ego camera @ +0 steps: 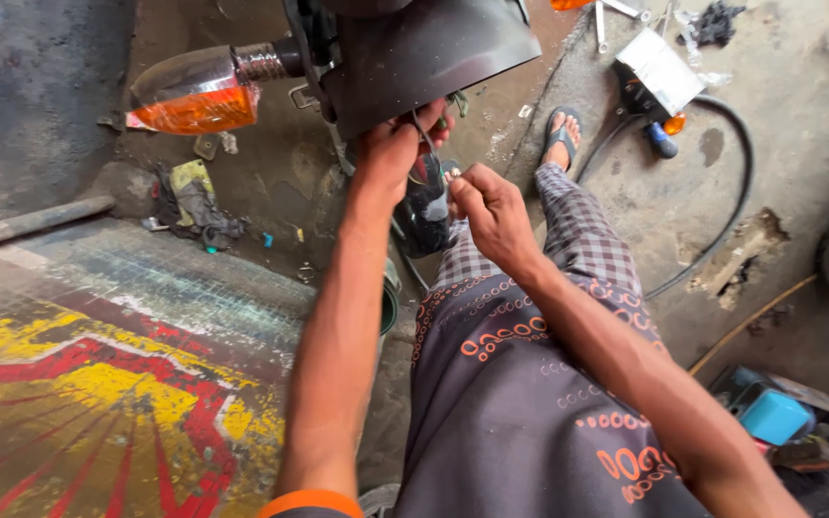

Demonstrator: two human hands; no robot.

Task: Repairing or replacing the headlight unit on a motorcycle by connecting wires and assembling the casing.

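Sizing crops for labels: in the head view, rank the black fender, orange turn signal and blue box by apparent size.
1. Fender, though cut off by the frame.
2. Turn signal.
3. Blue box.
Differing distances from the camera make true sizes unsure.

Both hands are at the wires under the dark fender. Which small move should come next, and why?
Probably the right hand should draw its thin wire up toward the left hand, which is already pressed under the dark fender where the wires hang.
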